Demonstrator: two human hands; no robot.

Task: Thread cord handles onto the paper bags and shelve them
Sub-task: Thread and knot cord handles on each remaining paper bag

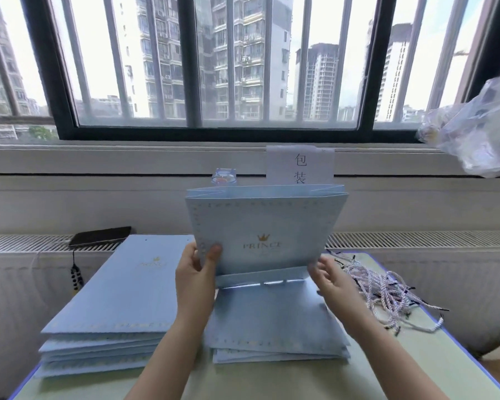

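The green table [416, 370] carried a tall stack of flat bags [122, 298] at 8 o'clock, a lower stack [272, 321] at 6 o'clock and the cord pile [387, 287] at 4 o'clock. Over the lower stack the opened paper bag [266, 226] was held upright: the left hand [197, 272] pinched its 8 o'clock edge, thumb on the printed face, while the right hand [332, 281], fingers loosely curled, met its 4 o'clock corner, grip impossible to tell.

A light-blue paper bag [266, 226] stands above the lower stack of flat bags [274, 321]; a taller stack [119, 298] lies left, white twisted cords [387, 287] right.
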